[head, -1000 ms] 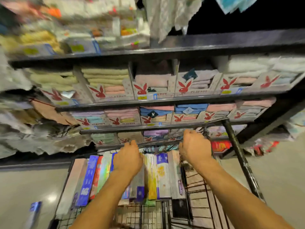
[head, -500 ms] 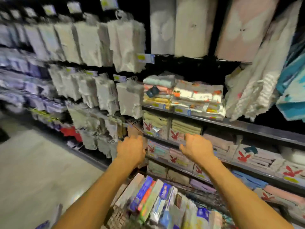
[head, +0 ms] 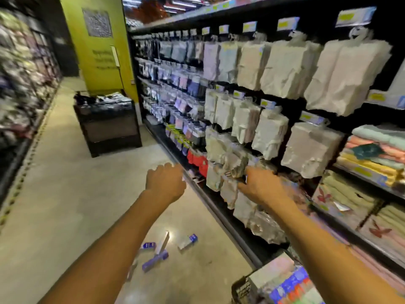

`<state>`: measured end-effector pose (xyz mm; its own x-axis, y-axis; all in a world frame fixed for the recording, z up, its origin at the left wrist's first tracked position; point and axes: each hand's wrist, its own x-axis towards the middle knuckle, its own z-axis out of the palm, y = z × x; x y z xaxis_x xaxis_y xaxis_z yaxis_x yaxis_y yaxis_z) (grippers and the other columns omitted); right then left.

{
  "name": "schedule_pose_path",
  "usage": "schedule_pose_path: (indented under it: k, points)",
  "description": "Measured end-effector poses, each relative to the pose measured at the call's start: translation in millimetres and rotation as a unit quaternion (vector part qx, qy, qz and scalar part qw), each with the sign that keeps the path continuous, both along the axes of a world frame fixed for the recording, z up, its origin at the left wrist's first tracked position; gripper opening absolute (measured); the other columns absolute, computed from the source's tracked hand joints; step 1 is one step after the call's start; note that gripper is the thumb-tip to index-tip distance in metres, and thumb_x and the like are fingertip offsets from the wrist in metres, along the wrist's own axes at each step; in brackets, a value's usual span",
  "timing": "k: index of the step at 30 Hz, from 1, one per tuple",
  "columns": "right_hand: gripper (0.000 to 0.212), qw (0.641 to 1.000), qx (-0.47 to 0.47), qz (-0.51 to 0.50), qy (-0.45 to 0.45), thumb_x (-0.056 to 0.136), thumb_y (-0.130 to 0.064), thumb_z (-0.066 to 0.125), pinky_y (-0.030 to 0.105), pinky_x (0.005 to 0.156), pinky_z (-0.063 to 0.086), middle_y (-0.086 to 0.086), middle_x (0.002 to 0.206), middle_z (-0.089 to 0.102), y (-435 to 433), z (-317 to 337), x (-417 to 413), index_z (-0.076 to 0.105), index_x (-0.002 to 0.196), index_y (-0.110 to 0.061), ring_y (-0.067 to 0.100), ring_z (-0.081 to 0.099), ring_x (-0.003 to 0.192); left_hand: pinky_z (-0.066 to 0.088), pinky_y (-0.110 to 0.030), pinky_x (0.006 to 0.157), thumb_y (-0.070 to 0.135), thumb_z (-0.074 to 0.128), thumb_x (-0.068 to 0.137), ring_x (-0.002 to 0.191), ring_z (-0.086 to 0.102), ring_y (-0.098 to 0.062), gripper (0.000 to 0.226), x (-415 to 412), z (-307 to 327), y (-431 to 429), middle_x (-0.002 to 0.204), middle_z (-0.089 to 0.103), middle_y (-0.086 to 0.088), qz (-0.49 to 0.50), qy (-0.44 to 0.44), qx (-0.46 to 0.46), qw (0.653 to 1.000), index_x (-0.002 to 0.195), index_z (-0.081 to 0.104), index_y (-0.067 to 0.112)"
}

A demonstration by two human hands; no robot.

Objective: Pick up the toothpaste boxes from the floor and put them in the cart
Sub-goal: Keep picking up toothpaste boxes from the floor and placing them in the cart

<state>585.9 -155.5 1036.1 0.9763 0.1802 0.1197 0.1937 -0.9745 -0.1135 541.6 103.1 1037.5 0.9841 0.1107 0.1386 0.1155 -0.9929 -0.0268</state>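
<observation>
At near right, the wire cart [head: 240,286] holds a stack of packed boxes [head: 285,281]. Left of it, several toothpaste boxes [head: 156,258] lie scattered on the floor [head: 65,205], below the forearms. Both arms reach forward at full stretch. The left hand [head: 165,183] is loosely curled and holds nothing. The right hand [head: 260,186] is spread with relaxed fingers before the hanging cloth packs [head: 228,172]. A dark display bin [head: 109,128] stands far left.

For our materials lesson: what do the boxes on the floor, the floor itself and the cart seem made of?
Toothpaste boxes: probably printed cardboard, slightly glossy; flat faces, straight edges, purple print. Floor: looks like polished concrete; beige-grey, seamless, showing a light glare. Cart: apparently dark metal wire; thin grid bars, blurred.
</observation>
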Motion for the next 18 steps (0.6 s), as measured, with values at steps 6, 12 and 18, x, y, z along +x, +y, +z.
schedule_pose_path:
  k: [6, 12, 18]
  points:
    - [0.04, 0.998, 0.033, 0.028, 0.035, 0.092, -0.05, 0.055, 0.04, 0.076, 0.052, 0.01, 0.109, 0.066, 126, -28, 32, 0.057, 0.11, -0.014, 0.034, 0.065, 0.098, 0.047, -0.038, 0.084, 0.043, 0.049, 0.098, 0.103, 0.059, -0.028, 0.036, 7, -22, 125, 0.118, 0.06, -0.008, 0.046, 0.018, -0.004, 0.999, 0.124, 0.051, 0.018]
    - [0.038, 0.997, 0.012, 0.03, 0.066, 0.096, -0.047, 0.055, 0.037, 0.07, 0.044, 0.009, 0.112, 0.063, 187, -71, 81, 0.053, 0.114, -0.013, 0.033, 0.062, 0.101, 0.041, -0.035, 0.079, 0.043, 0.047, 0.099, 0.107, 0.058, -0.028, 0.039, 58, -61, 188, 0.119, 0.059, -0.008, 0.027, 0.051, -0.004, 0.998, 0.127, 0.049, 0.017]
    - [0.045, 0.994, 0.042, -0.008, 0.096, 0.096, -0.054, 0.052, 0.04, 0.077, 0.05, 0.007, 0.109, 0.062, 238, -134, 159, 0.051, 0.115, -0.013, 0.031, 0.062, 0.097, 0.044, -0.034, 0.082, 0.042, 0.048, 0.096, 0.104, 0.06, -0.025, 0.038, 145, -129, 215, 0.114, 0.06, -0.003, 0.01, 0.102, -0.038, 0.994, 0.127, 0.05, 0.02]
